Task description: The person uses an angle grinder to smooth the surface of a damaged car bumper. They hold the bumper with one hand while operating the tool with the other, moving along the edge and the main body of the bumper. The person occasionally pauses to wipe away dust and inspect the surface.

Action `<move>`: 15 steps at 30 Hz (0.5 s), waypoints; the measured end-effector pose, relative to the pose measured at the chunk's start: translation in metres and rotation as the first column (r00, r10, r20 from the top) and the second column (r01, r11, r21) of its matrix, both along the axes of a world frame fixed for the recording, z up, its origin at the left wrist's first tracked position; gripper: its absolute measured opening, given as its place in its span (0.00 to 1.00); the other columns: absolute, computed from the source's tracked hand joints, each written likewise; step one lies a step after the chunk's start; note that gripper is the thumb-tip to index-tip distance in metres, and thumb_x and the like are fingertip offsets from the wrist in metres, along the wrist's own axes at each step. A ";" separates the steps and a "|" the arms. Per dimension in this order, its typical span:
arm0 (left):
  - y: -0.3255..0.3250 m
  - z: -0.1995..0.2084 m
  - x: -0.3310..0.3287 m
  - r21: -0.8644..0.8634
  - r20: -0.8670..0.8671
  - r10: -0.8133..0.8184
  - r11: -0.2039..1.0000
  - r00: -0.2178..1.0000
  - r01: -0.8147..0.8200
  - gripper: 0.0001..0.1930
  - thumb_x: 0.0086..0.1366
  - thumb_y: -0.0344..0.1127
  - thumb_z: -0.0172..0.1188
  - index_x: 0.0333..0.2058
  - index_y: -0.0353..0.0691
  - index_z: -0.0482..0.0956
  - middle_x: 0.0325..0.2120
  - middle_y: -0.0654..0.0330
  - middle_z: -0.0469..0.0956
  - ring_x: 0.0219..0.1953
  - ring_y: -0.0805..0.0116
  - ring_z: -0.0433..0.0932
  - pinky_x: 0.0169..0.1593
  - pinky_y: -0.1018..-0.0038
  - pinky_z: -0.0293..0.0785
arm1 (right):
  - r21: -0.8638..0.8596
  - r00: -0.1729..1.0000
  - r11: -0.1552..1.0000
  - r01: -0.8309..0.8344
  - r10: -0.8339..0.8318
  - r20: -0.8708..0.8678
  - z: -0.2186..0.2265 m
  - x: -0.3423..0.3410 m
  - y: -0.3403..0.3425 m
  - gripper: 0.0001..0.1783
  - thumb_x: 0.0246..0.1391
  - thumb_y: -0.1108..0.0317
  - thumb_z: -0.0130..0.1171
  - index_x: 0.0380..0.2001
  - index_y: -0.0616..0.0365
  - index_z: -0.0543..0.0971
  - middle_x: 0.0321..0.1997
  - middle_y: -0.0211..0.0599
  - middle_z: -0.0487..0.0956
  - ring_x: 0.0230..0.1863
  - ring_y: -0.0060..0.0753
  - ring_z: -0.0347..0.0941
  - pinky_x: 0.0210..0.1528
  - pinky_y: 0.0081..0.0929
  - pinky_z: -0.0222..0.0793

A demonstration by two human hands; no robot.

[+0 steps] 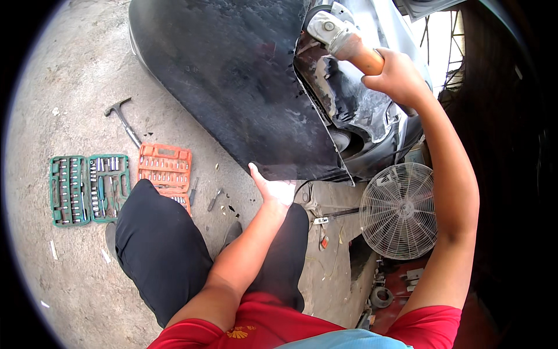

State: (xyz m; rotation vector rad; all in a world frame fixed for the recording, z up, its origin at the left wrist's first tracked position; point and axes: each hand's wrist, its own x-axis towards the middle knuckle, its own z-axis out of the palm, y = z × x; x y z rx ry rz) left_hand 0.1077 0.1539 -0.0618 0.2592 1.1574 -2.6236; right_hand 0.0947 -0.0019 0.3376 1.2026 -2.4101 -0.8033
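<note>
My right hand [401, 78] is closed around the orange body of an angle grinder [352, 47]. The grinder's grey metal head and disc are up against the worn, patchy white-and-dark bodywork [343, 87] of a car. A large dark car panel [244, 87] with a scuffed surface stretches across the upper middle. At its near edge is my left hand [274, 189], its thumb out along the rim; the fingers are partly hidden at the panel and look curled on the edge.
A green socket set case [89, 189] and an orange one [164, 168] lie on the concrete floor at left. Beyond them is a hammer [123, 119]. A round wire-caged fan [401, 210] stands right of my knee. Small tools and dark scraps lie near my feet.
</note>
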 end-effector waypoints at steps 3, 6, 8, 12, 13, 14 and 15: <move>-0.002 -0.001 0.001 -0.011 -0.021 0.009 1.000 1.000 -0.010 0.48 0.71 0.82 0.52 0.77 0.54 0.67 0.73 0.62 0.72 0.73 0.57 0.71 0.75 0.55 0.67 | -0.057 1.000 0.998 -0.015 0.017 0.024 0.011 -0.002 0.000 0.29 0.47 0.54 0.74 0.45 0.69 0.84 0.32 0.47 0.86 0.32 0.43 0.82 0.43 0.41 0.79; 0.002 0.001 0.000 -0.021 -0.044 0.036 0.999 0.998 -0.037 0.49 0.71 0.82 0.52 0.77 0.53 0.67 0.73 0.62 0.71 0.73 0.57 0.71 0.74 0.54 0.67 | -0.083 0.999 0.996 -0.014 0.018 0.047 0.032 -0.021 -0.005 0.29 0.48 0.53 0.75 0.43 0.69 0.83 0.31 0.39 0.84 0.32 0.32 0.81 0.40 0.34 0.77; 0.001 0.001 0.000 -0.026 -0.036 0.046 0.999 0.998 -0.047 0.49 0.71 0.82 0.51 0.77 0.52 0.68 0.73 0.62 0.72 0.72 0.56 0.71 0.74 0.54 0.68 | -0.131 0.994 0.990 -0.060 0.071 0.079 0.036 -0.023 -0.010 0.31 0.46 0.49 0.74 0.41 0.70 0.86 0.31 0.44 0.87 0.33 0.41 0.85 0.43 0.41 0.80; 0.003 -0.004 -0.004 -0.027 -0.025 0.018 0.999 1.000 -0.019 0.49 0.71 0.82 0.50 0.76 0.51 0.69 0.72 0.61 0.73 0.72 0.56 0.72 0.74 0.54 0.69 | -0.087 0.993 0.995 -0.054 0.063 0.100 0.033 -0.022 -0.020 0.29 0.50 0.50 0.75 0.43 0.67 0.83 0.30 0.35 0.83 0.30 0.30 0.79 0.38 0.33 0.76; 0.003 -0.005 -0.005 -0.027 -0.027 0.026 0.999 0.999 -0.027 0.49 0.71 0.82 0.50 0.76 0.51 0.69 0.72 0.61 0.73 0.72 0.56 0.72 0.74 0.54 0.69 | -0.089 0.993 0.994 -0.058 0.067 0.098 0.031 -0.024 -0.020 0.30 0.49 0.50 0.74 0.42 0.68 0.84 0.30 0.38 0.84 0.30 0.33 0.81 0.40 0.35 0.77; 0.002 -0.005 -0.005 -0.028 -0.029 0.035 0.999 0.999 -0.035 0.49 0.71 0.82 0.50 0.76 0.51 0.69 0.72 0.61 0.73 0.72 0.56 0.71 0.74 0.54 0.69 | -0.091 0.993 0.994 -0.063 0.072 0.097 0.027 -0.026 -0.019 0.30 0.48 0.50 0.74 0.40 0.69 0.85 0.29 0.40 0.85 0.31 0.35 0.82 0.41 0.37 0.78; 0.002 -0.006 -0.006 -0.029 -0.031 0.044 0.999 0.999 -0.045 0.49 0.71 0.83 0.50 0.76 0.51 0.69 0.72 0.61 0.73 0.72 0.56 0.71 0.74 0.54 0.69 | -0.094 0.992 0.993 -0.068 0.077 0.096 0.023 -0.027 -0.017 0.30 0.47 0.50 0.74 0.39 0.70 0.85 0.29 0.42 0.86 0.31 0.38 0.83 0.42 0.39 0.79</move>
